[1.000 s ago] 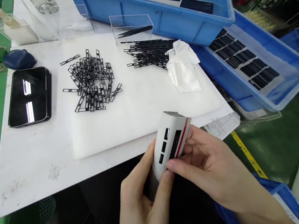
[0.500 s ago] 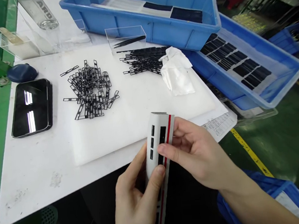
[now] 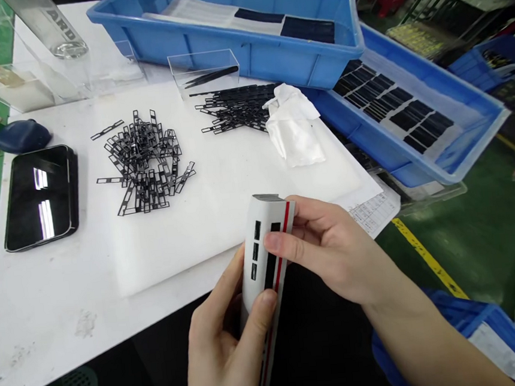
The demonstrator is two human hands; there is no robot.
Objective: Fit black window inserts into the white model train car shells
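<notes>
A long light-grey model train car body [image 3: 248, 260] with black windows and a red stripe is tilted in front of the table edge, between both hands. My left hand [image 3: 229, 333] wraps round its lower part, thumb along the striped side. Higher up, my right hand [image 3: 321, 250] grips the same shell, its thumb pressing on the black window band [image 3: 270, 267] and its fingers behind the striped edge. On the white board [image 3: 221, 190] beyond lie a loose pile of small black window frames [image 3: 146, 160] and a second stack of black frames [image 3: 236, 108].
A crumpled white cloth [image 3: 294, 129] lies beside the stack. Clear boxes, one holding black tweezers [image 3: 211, 75], stand behind. Blue bins [image 3: 235, 45] hold dark strips at the back and right. A black glossy device [image 3: 41, 197] and a dark blue lump [image 3: 22, 135] sit left.
My right thumb has slid slightly up along the window band. The surroundings have shifted a little left in view, and both hands still hold the train car body.
</notes>
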